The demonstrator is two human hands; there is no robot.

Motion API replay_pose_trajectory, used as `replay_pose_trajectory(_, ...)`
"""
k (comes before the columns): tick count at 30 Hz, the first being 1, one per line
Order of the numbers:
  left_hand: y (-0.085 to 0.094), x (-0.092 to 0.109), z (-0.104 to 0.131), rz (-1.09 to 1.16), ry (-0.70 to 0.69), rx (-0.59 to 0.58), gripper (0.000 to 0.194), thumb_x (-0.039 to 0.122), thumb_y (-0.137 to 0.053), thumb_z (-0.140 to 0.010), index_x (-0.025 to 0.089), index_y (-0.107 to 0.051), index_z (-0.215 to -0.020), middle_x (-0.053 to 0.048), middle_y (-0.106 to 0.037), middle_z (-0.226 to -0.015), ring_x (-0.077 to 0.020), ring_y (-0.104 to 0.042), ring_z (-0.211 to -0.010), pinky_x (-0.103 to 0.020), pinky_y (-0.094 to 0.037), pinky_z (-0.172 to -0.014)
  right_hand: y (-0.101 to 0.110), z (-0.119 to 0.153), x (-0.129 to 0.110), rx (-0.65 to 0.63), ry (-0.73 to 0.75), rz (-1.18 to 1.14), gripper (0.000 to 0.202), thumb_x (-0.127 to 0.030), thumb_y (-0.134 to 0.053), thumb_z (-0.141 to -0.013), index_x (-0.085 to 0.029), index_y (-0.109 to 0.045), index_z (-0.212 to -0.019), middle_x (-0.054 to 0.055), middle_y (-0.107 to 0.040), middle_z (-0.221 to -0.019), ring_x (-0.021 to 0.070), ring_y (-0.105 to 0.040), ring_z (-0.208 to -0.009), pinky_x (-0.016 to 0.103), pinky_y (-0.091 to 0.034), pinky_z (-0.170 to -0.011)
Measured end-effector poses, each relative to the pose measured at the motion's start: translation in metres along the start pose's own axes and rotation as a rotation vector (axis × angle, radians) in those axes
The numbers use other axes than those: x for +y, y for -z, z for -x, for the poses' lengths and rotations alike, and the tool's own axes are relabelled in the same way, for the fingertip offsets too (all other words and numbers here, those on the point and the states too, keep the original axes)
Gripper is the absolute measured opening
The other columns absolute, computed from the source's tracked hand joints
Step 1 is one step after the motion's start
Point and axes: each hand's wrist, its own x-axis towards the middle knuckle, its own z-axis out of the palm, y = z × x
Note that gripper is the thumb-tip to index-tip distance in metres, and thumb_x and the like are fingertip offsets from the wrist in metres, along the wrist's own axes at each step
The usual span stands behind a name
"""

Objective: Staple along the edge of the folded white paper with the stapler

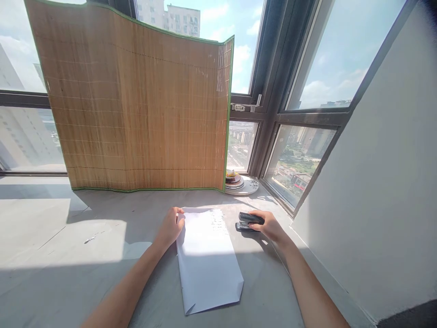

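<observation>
The left forearm comes in from seven o'clock and the right forearm from five, over a grey ledge striped with sun and shadow. With the paper as the clock's centre, windows run from ten to two, a white wall rises at two, and a brown mat edged in green stands at eleven. The paper lies on the ledge, dark marks towards its one o'clock; the left hand pinches its eleven o'clock corner. Plates sit stacked at one o'clock, beside the mat. At two o'clock is the black stapler, gripped by the right hand between thumb and fingers; whether it stands upright is hard to tell.
</observation>
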Motion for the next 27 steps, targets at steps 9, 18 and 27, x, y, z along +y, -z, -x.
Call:
replay_pose_trajectory(9,0.0,0.012,-0.001,0.084,0.015,-0.14,0.027,0.035,-0.061,-0.088,0.026,-0.075,-0.108,-0.007,-0.073,-0.121,-0.0281,-0.068,-0.112,-0.044,-0.052,-0.101,-0.016,0.004,-0.005,-0.17,0.092,0.021,0.037,-0.02,-0.074,-0.075,-0.019,-0.08,-0.111,0.011,-0.075,-0.113,0.0312,-0.07,-0.104,0.048,-0.055,-0.098)
replay_pose_trajectory(18,0.002,0.023,0.003,0.248,0.073,-0.089,0.038,0.033,-0.063,-0.087,0.025,-0.07,-0.123,-0.008,-0.067,-0.139,-0.0288,-0.061,-0.131,-0.045,-0.048,-0.11,-0.022,0.004,-0.007,-0.189,0.145,0.04,0.037,-0.02,-0.073,-0.077,-0.018,-0.079,-0.113,0.011,-0.075,-0.11,0.0287,-0.07,-0.1,0.048,-0.055,-0.096)
replay_pose_trajectory(27,0.001,0.025,0.004,0.218,0.064,-0.059,0.037,0.032,-0.062,-0.089,0.023,-0.069,-0.125,-0.01,-0.068,-0.137,-0.0289,-0.063,-0.127,-0.044,-0.052,-0.105,-0.027,0.008,-0.019,-0.228,0.191,0.035,0.036,-0.013,-0.071,-0.076,-0.02,-0.08,-0.11,0.009,-0.076,-0.103,0.0271,-0.071,-0.095,0.045,-0.058,-0.089)
